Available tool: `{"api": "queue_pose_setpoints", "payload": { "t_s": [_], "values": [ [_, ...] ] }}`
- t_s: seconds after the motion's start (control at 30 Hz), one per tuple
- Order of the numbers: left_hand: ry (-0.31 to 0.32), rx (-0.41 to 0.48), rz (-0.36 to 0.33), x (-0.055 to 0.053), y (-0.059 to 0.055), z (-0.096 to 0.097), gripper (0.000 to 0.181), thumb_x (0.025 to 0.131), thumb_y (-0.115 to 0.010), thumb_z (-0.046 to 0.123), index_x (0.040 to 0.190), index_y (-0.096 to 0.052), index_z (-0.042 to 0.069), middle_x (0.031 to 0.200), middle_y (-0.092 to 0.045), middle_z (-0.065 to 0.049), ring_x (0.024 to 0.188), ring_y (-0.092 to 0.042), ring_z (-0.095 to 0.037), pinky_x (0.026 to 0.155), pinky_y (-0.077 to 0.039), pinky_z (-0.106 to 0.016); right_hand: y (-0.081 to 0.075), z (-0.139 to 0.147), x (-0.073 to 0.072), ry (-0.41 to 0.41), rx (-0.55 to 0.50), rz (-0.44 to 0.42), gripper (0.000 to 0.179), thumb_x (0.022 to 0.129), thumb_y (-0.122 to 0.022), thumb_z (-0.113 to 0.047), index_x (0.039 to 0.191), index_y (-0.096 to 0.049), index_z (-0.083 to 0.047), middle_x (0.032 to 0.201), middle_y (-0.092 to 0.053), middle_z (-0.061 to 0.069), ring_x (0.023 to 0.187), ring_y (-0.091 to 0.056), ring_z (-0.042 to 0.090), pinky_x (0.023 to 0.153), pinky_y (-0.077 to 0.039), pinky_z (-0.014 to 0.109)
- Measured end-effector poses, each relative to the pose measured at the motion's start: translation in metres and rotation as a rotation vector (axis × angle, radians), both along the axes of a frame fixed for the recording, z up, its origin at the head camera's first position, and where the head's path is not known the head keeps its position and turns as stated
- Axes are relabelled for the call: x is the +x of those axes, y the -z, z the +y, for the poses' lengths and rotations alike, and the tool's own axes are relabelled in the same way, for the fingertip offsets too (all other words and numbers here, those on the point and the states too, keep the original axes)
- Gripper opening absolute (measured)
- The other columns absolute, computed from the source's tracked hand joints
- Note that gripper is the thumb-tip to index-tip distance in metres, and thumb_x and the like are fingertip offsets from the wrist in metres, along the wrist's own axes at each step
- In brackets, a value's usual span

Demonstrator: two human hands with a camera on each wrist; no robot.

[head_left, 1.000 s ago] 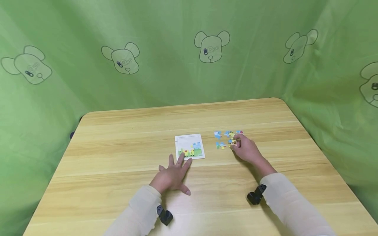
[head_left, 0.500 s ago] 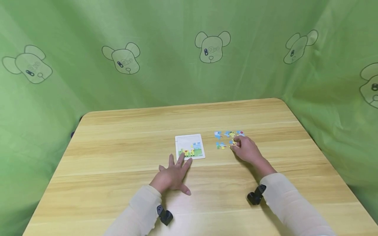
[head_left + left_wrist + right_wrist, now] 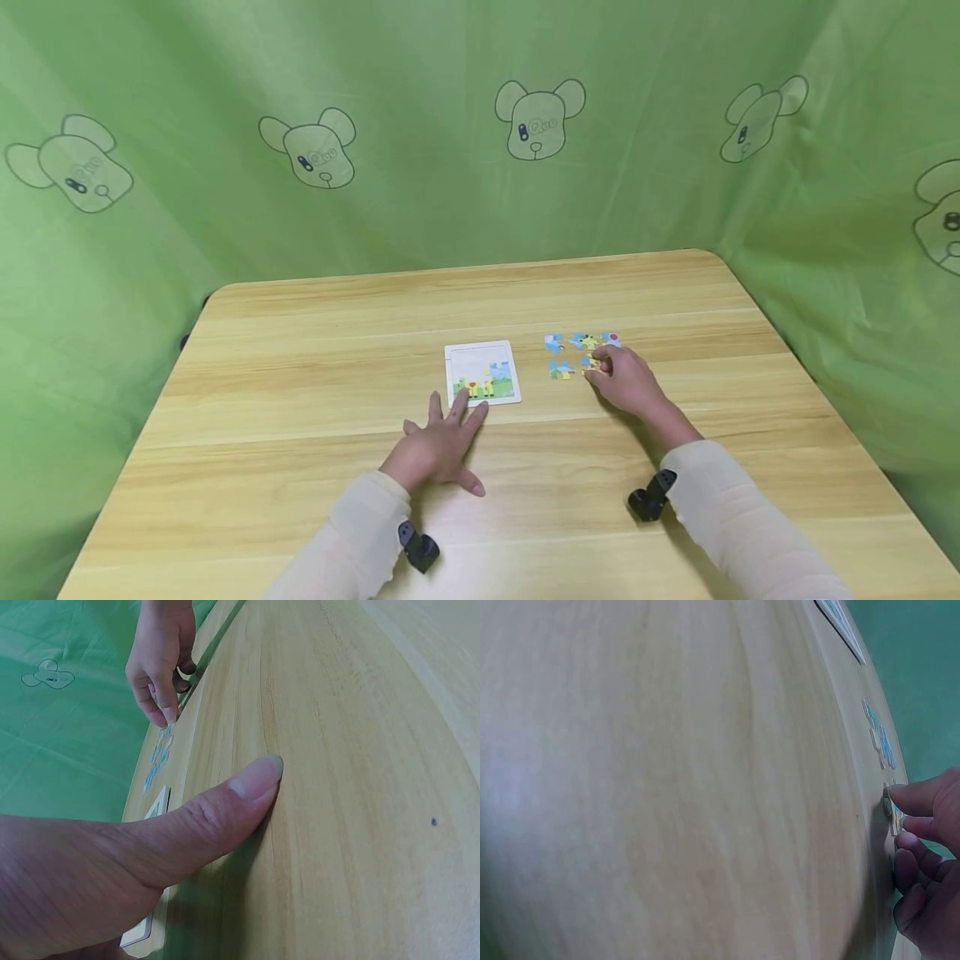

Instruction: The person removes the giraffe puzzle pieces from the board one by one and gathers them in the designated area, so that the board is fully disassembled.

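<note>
My left hand [image 3: 435, 450] lies spread at the near edge of a white jigsaw board [image 3: 468, 363], its fingertips on the board's lower rim and picture. Yellow, green and blue pieces fill the bottom and right of that board; the rest of its inside is white. To the right, my right hand [image 3: 632, 385] pinches a small jigsaw piece [image 3: 589, 364] between thumb and finger, low at the tabletop. The right wrist view shows this piece [image 3: 895, 817] partly hidden by the fingers. In the left wrist view my left thumb [image 3: 217, 810] stretches over the wood.
Several loose jigsaw pieces lie right of the board, among them a blue and white one [image 3: 553, 342], a yellow one [image 3: 588, 342] and a blue-green one [image 3: 561, 371]. The wooden table [image 3: 337, 358] ends at a green curtain [image 3: 420, 200] behind.
The jigsaw piece at my right fingertips has shifted slightly since one second ago. My left hand has kept its place on the board, and the other pieces lie as before.
</note>
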State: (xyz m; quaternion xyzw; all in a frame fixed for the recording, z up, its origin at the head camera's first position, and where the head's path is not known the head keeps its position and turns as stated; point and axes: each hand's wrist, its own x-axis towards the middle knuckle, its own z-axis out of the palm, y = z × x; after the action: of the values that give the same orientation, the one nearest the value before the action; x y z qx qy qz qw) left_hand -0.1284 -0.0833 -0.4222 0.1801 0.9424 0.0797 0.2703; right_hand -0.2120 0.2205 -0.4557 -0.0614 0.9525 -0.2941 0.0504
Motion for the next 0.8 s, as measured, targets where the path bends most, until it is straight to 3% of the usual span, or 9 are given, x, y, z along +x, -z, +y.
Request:
{"api": "queue_pose_setpoints", "payload": {
  "t_s": [0.8],
  "values": [
    [-0.002,-0.001,0.002,0.0000,0.0007,-0.0002,0.120,0.060,-0.077,0.059,0.153,-0.009,0.027,0.159,0.007,-0.009,0.140,0.002,-0.050,0.094,-0.022,-0.078,-0.0004,-0.0010,0.0012,0.009,0.007,-0.005,0.041,0.089,-0.061,-0.019,0.123,-0.055,0.004,0.091,-0.053,0.009,0.086,-0.047,0.026,0.075,-0.039,0.039]
  ]
}}
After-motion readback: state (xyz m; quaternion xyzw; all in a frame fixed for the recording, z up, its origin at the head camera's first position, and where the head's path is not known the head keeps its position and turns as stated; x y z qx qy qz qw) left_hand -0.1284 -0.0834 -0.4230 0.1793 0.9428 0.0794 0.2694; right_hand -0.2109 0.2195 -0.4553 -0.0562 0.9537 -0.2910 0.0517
